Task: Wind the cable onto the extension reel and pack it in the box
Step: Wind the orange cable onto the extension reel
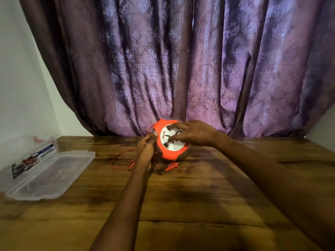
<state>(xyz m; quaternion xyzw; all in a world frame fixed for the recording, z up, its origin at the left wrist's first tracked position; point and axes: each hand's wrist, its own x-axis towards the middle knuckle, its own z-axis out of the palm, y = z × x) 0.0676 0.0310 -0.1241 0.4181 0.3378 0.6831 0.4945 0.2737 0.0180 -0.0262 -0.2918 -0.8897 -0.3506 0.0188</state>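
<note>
An orange extension reel (169,153) with a white socket face stands tilted on the wooden table (181,205), near the curtain. My right hand (194,133) lies over the white face, fingers spread on it. My left hand (146,148) is at the reel's left rim, fingers pinched on the orange cable (121,156). A loose loop of cable lies on the table left of the reel. The plug (171,166) rests below the reel. The clear plastic box (49,175) lies open at the left.
A purple patterned curtain (181,69) hangs right behind the table's far edge. A white wall (21,87) stands at the left. The box lid leans against that wall with a printed card inside it.
</note>
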